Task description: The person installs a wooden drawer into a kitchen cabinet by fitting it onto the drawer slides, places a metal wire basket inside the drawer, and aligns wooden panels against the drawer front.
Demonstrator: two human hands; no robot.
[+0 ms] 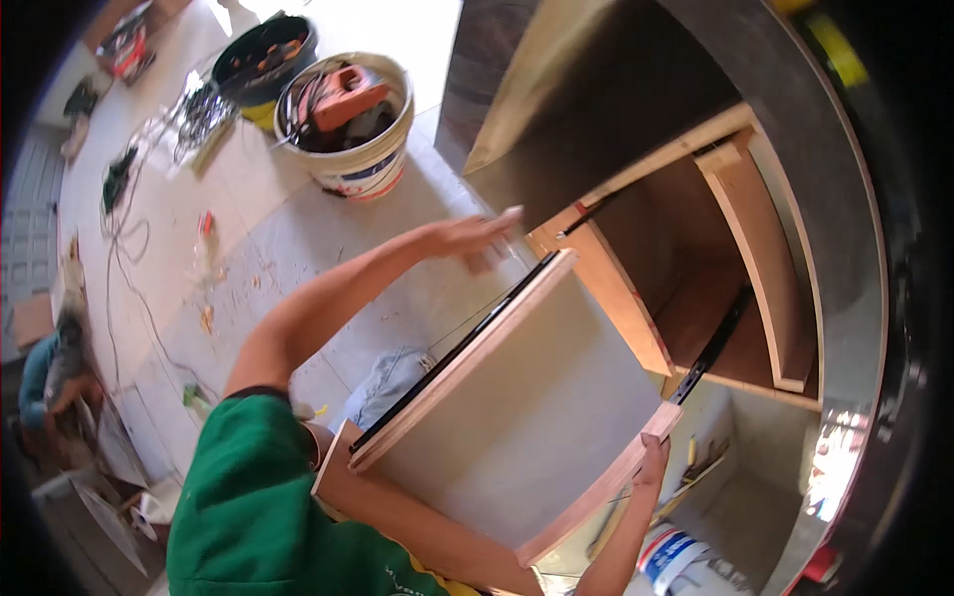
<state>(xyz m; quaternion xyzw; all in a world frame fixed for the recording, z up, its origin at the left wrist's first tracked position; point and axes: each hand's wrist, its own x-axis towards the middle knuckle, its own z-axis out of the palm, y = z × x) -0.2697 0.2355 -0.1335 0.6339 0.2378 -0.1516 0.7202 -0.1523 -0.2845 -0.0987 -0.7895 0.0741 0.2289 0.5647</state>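
Observation:
A wooden drawer (502, 372) with a pale grey bottom lies tilted in front of me. My right hand (653, 462) is closed round its right side piece, near the black slide rail (706, 348) that runs from the cabinet (651, 343). Along the drawer's left side runs another black slide rail (457, 348). Just beyond that rail's far end, my left hand (477, 238) is stretched out, fingers apart and slightly blurred, holding nothing. The cabinet opening has a wooden frame, with a curved wooden piece (755, 258) across its right part.
A white bucket (368, 179) holding an orange power tool (348, 94) stands at the upper left, beside a dark bucket (238, 89). Cables (117, 248) trail over the tiled floor. Another person (45, 382) crouches at far left. Below the cabinet stands a white container (691, 566).

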